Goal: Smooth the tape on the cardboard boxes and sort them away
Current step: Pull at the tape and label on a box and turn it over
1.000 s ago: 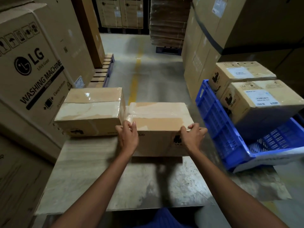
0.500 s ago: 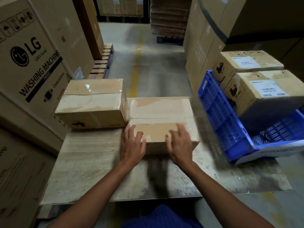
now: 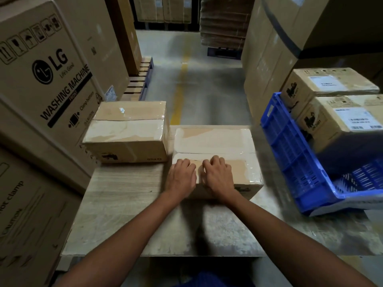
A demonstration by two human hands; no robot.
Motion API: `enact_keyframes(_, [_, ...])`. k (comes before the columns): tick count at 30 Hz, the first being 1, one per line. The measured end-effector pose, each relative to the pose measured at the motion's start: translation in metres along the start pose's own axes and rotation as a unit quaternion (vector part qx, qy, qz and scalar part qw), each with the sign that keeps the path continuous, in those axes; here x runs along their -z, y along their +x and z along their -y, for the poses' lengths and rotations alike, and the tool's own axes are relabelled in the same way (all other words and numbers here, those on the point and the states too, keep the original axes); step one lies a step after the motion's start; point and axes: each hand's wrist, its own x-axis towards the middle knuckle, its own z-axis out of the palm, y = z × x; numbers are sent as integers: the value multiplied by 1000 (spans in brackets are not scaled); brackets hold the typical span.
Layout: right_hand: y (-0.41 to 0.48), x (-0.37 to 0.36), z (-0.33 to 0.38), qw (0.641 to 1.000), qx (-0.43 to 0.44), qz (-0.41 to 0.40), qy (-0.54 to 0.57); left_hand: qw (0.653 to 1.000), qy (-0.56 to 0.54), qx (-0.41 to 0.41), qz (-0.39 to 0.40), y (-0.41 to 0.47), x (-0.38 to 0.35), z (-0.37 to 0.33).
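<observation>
Taped box [image 3: 215,141] sits at bench [image 3: 124,204] far edge, right of 2nd box [image 3: 126,129], nearly touching. L hand [image 3: 182,179] & R hand [image 3: 217,177] press its near top edge, fingers curled, gripping nothing. Blue crate [image 3: 290,154] off bench's right edge.

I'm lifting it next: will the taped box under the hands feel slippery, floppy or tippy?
Probably slick on top: glossy tape covers much of the box. Likely stiff: its edges look square. Unlikely to tip: it sits low and flat on the table.
</observation>
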Motion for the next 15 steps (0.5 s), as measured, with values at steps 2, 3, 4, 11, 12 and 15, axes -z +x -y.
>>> enact_keyframes(2, [9, -2, -1, 999, 20, 40, 3, 998, 3, 12, 69, 13, 1, 3])
enact_keyframes(3, [10, -3, 0, 997, 24, 68, 5, 994, 11, 23, 105, 17, -1, 5])
enact_keyframes(4, [10, -3, 2, 995, 23, 93, 7, 990, 20, 32, 134, 19, -3, 7])
enact_keyframes(11, [24, 13, 3, 993, 48, 97, -50, 987, 81, 7, 139, 31, 3, 8])
enact_keyframes(12, [29, 20, 3, 992, 53, 97, -62, 988, 92, -3, 126, 35, 5, 9])
enact_keyframes(15, [48, 36, 4, 991, 53, 101, -68, 993, 86, -22, 77, 50, 8, 12])
